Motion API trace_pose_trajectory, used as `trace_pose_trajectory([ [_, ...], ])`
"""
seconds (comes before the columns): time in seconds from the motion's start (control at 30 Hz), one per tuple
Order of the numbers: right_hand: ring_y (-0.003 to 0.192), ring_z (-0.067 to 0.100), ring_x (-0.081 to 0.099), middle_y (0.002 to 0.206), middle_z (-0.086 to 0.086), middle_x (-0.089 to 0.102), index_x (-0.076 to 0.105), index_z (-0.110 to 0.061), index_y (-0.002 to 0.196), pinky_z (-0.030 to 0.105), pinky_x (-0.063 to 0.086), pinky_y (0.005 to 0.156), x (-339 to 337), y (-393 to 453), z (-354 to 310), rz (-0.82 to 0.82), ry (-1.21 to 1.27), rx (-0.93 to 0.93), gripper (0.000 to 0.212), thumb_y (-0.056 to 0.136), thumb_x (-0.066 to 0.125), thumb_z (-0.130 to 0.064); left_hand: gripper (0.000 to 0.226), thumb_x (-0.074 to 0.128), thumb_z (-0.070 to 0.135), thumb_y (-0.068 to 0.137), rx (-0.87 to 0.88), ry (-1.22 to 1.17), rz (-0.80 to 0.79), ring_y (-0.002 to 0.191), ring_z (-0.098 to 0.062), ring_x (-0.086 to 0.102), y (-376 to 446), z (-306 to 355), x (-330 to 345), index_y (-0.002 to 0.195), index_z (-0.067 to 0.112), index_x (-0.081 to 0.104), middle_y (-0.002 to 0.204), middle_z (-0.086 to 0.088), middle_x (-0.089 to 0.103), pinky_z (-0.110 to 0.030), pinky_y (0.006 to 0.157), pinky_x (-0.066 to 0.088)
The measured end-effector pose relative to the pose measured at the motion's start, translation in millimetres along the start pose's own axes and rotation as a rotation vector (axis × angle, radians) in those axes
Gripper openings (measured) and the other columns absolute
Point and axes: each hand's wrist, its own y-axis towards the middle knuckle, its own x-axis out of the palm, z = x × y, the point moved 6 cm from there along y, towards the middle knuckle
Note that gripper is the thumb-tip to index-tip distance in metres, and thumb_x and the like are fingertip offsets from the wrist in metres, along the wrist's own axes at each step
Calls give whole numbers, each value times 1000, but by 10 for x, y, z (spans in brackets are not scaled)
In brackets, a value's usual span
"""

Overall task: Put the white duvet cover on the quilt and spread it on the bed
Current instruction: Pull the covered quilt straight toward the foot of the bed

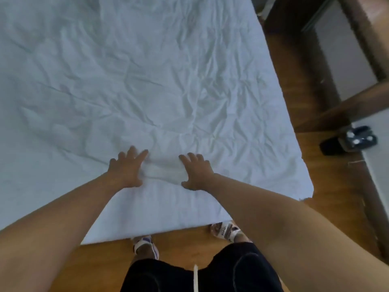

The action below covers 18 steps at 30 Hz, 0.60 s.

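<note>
Both hands, the left hand [126,169] and right hand [196,172], lie flat with fingers spread, each grip pinching nothing, on the creased white fabric duvet cover [147,85] covering the bed beside a wooden floor [328,186] (evidently smoothing wrinkles outward).

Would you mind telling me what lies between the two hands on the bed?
In the head view, only wrinkled white duvet cover lies between the left hand and the right hand; both press flat on it.
</note>
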Motion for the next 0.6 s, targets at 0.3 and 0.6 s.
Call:
trace_pose_trajectory([
  [0.3, 119, 41, 47, 137, 11, 46, 38, -16, 145, 49, 41, 96, 361, 919, -319, 293, -131, 225, 80, 72, 67, -34, 125, 69, 53, 82, 151, 302, 97, 146, -61, 0, 1257, -723, 87, 151, 37, -33, 161, -26, -24, -68, 115, 13],
  [0.6, 83, 25, 58, 93, 1, 62, 56, -19, 98, 30, 33, 67, 243, 876, -209, 318, 64, 304, 11, 89, 51, -15, 24, 67, 27, 88, 493, 33, 566, 54, -26, 53, 1010, -701, -70, 105, 12, 57, 72, -7, 63, -33, 53, 44],
])
